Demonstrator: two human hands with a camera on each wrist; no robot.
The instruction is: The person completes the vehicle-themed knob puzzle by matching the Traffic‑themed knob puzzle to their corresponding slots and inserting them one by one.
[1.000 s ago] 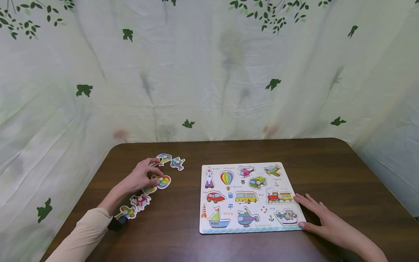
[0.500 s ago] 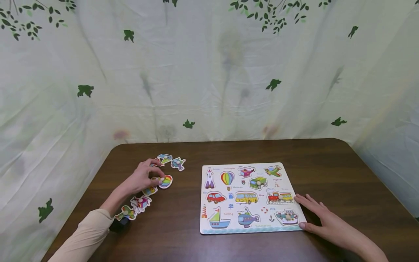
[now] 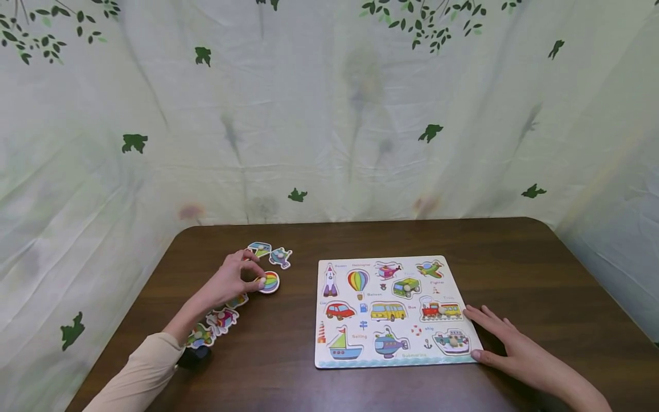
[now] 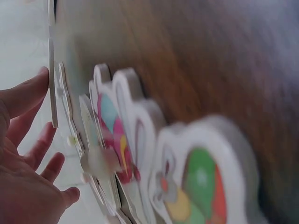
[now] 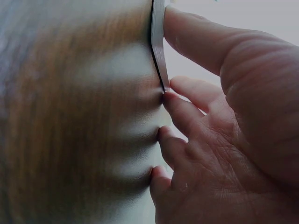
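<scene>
My left hand [image 3: 231, 281] pinches a rainbow-striped balloon puzzle piece [image 3: 270, 282] between thumb and forefinger. In the left wrist view this piece [image 4: 52, 100] shows edge-on at the fingertips. Beneath and behind the hand lie a mostly hidden yellowish piece [image 3: 238, 301], a pink helicopter piece [image 3: 223, 319] and a green plane piece [image 3: 199, 336]. The white puzzle board [image 3: 391, 363], printed with vehicles, lies flat at centre right. At its right edge rests my right hand [image 3: 517, 352], fingers spread; in the right wrist view the thumb and a finger touch the board's edge [image 5: 160, 56].
A sailboat piece [image 3: 260, 249] and a submarine piece [image 3: 280, 257] lie beyond the left hand. A ship piece [image 3: 452, 341] with a knob sits in the board's lower right. Behind the brown table [image 3: 370, 234] hangs a leaf-patterned cloth [image 3: 329, 114].
The left hand has drawn the balloon piece a little to the right, away from the yellowish piece beside it. The right hand and the board have stayed put.
</scene>
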